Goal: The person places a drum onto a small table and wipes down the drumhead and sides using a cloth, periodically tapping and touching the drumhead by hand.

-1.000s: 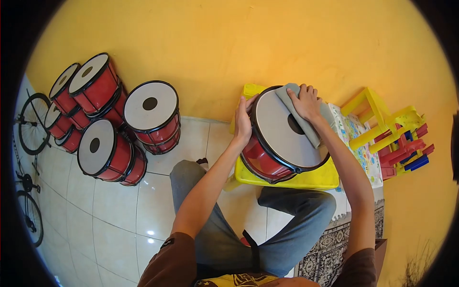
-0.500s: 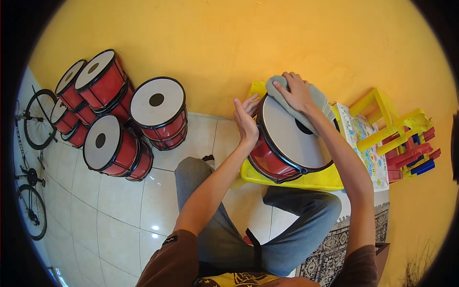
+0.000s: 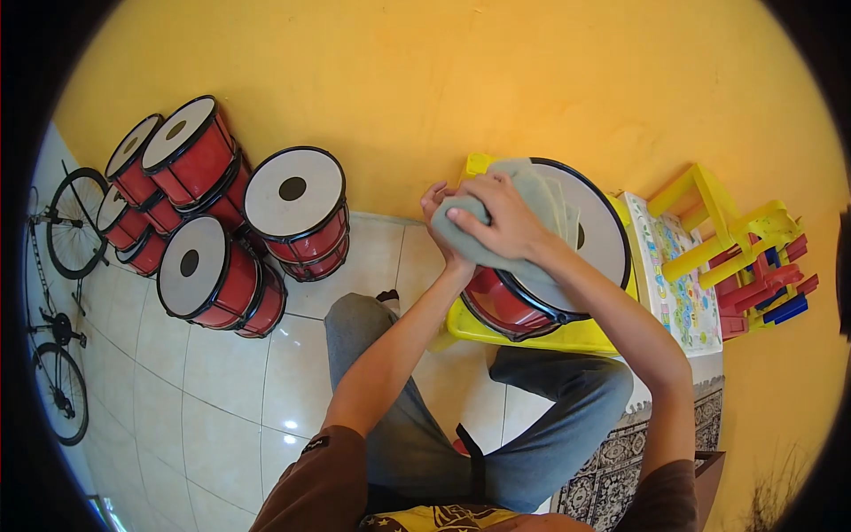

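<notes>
A red drum (image 3: 505,306) with a white head and black rim lies tilted on a yellow plastic surface (image 3: 612,340) in front of me. My right hand (image 3: 507,217) is wrapped over a grey-green cloth (image 3: 545,199), pressing it at the drum's left rim. Part of the cloth trails across the drumhead and covers some of its dark centre spot. My left hand (image 3: 443,217) is against the drum's left side, its fingers stretched upward right beside the cloth. The bunched cloth and my right hand hide part of the left palm.
More red drums (image 3: 297,199) stand stacked on the tiled floor to the left, by a yellow wall (image 3: 372,80). Bicycles (image 3: 62,328) are at far left. To the right are a patterned white tabletop (image 3: 678,284), yellow plastic furniture (image 3: 709,213) and a patterned rug (image 3: 612,465).
My right hand has moved left with the cloth, from the drumhead's upper part to the left rim beside my left hand. My left hand has stayed at the drum's side.
</notes>
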The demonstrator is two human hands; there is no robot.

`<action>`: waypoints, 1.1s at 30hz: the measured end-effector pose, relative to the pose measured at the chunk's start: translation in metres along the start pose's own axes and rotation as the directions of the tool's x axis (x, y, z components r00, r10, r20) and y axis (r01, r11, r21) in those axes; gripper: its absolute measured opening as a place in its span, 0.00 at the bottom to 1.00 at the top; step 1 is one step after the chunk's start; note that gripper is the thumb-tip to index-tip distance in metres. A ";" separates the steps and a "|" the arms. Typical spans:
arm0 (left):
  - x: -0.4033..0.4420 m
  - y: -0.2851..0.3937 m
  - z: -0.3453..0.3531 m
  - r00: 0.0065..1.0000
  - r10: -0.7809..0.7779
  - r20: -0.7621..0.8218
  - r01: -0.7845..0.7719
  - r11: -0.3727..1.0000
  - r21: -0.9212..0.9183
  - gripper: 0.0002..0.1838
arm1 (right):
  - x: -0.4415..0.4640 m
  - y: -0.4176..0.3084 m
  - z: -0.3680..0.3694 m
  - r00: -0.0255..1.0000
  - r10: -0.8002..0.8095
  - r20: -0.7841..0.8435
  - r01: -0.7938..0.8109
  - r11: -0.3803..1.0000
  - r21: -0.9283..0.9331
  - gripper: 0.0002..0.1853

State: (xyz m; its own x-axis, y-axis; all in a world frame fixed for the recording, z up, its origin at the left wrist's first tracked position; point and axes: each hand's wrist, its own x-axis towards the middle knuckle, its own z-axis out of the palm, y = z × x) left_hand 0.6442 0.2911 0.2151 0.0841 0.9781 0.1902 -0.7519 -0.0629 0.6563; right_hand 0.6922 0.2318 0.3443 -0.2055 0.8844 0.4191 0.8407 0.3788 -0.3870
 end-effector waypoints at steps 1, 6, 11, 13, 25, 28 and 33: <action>-0.001 0.000 0.000 0.996 0.085 0.002 -0.084 0.976 0.201 0.25 | -0.003 -0.009 -0.001 1.000 -0.005 0.011 0.005 1.000 0.023 0.18; -0.005 0.001 -0.002 0.989 -0.129 0.066 0.106 0.957 0.270 0.24 | -0.002 -0.002 0.002 0.996 -0.059 -0.065 0.063 0.996 0.065 0.19; 0.013 -0.012 -0.012 0.840 -0.492 0.232 0.497 0.867 0.038 0.27 | 0.008 0.043 -0.012 0.987 0.137 -0.086 -0.149 0.977 -0.151 0.23; 0.018 -0.008 -0.008 0.808 -0.519 0.277 0.508 0.853 0.118 0.30 | 0.008 0.065 -0.022 0.963 0.234 -0.136 -0.256 0.949 -0.181 0.26; 0.013 0.016 0.007 0.857 -0.335 0.393 0.283 0.941 0.185 0.28 | -0.071 0.104 -0.067 0.670 0.558 -0.490 -0.743 0.492 -0.455 0.34; 0.014 0.013 0.007 0.830 -0.385 0.403 0.366 0.922 0.126 0.28 | -0.085 0.090 -0.077 0.628 0.610 -0.484 -0.775 0.437 -0.455 0.34; 0.014 0.007 0.004 0.825 -0.435 0.362 0.421 0.899 0.121 0.26 | -0.114 0.077 -0.079 0.613 0.583 -0.533 -0.777 0.322 -0.541 0.34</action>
State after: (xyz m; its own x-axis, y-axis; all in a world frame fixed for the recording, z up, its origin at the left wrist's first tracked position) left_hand 0.6426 0.3041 0.2249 0.6330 0.7622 0.1359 -0.5614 0.3311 0.7584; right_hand 0.8198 0.1389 0.3316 0.6310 0.6180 0.4690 0.7018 -0.7123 -0.0056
